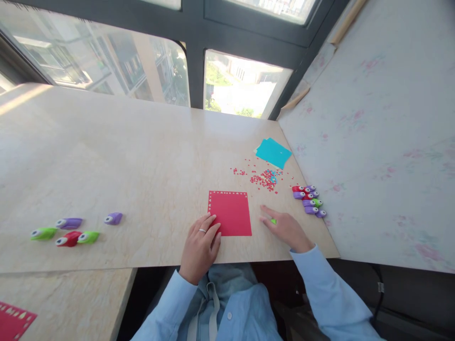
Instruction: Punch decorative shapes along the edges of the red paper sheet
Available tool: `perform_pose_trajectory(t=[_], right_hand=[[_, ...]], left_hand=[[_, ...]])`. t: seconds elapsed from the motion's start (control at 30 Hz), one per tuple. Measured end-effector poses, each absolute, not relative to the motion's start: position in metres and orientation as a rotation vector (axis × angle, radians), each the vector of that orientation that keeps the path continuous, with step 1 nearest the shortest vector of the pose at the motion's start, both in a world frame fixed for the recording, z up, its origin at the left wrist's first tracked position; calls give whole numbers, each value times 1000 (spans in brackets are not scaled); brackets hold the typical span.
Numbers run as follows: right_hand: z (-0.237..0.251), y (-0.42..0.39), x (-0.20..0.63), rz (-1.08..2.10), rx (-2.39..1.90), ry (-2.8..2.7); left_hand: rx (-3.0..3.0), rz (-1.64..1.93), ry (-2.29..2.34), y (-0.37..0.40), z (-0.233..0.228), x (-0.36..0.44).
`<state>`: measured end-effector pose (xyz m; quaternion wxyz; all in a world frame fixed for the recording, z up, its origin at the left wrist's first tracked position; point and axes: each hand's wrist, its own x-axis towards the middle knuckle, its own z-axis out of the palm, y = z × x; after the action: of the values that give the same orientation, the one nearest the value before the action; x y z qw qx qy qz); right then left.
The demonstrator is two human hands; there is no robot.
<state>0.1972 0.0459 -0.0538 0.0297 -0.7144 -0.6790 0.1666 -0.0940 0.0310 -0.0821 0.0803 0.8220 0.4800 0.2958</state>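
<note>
A square sheet of red paper (232, 215) lies flat on the table in front of me, with small shapes punched along its top and left edges. My left hand (202, 241) rests with its fingers spread over the lower left part of the sheet. To the right of the sheet, my right hand (284, 227) is closed around a small green craft punch (273, 221). Most of this punch is hidden by the fingers, and it is apart from the paper.
Red and blue punched bits (265, 180) are scattered beyond my right hand, near blue paper sheets (273, 152). Several craft punches (309, 201) cluster by the wall. Other punches (69, 238) lie at left. Another punched red sheet (14, 321) sits on the lower left surface.
</note>
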Motion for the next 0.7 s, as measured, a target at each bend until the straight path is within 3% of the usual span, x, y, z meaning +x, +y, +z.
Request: perform_pose_trajectory(t=[0.1, 0.17, 0.3, 0.7], right_hand=[[-52, 83, 201, 336, -2349, -1923], [-53, 92, 195, 307, -2230, -1796], [-68, 73, 166, 425, -1854, -1554], [-79, 42, 128, 573, -1666, -1155]], left_hand=[[2447, 941, 1421, 31, -82, -95], [2433, 968, 1419, 30, -82, -96], [2415, 1009, 1427, 29, -83, -96], [2412, 1001, 1433, 22, -85, -98]])
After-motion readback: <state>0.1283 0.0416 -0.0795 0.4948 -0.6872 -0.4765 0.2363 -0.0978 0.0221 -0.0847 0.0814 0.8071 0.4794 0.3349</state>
